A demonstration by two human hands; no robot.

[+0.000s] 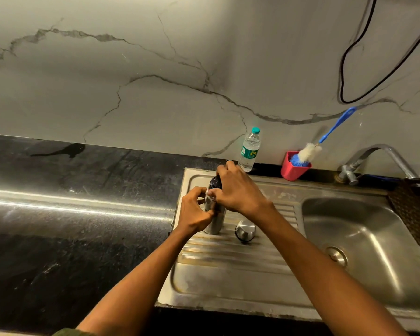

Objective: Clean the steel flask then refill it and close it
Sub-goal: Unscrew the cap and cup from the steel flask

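I see the steel flask [215, 214] upright on the sink drainboard [228, 267], centre frame. Left hand [194, 210] grip clamped on its body, right hand [238, 187] grip clamped round the dark stopper [215, 183] on top. Steel cap [245, 230] sits just right of it. Water bottle [250, 150] behind, by the wall.

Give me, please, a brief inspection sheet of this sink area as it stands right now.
Surface: steel drainboard beside the sink basin; dark counter to the left.
Job's things: steel flask upright on the drainboard, dark stopper at its mouth; steel cap lies beside it; water bottle at the wall; bottle brush in a red cup.
Clutter: dark mesh item on the sink's right rim.
Grippers: left hand grips the flask body; right hand grips its top.
Cables: black cable hangs on the wall.
Surroundings: marbled wall; tap.
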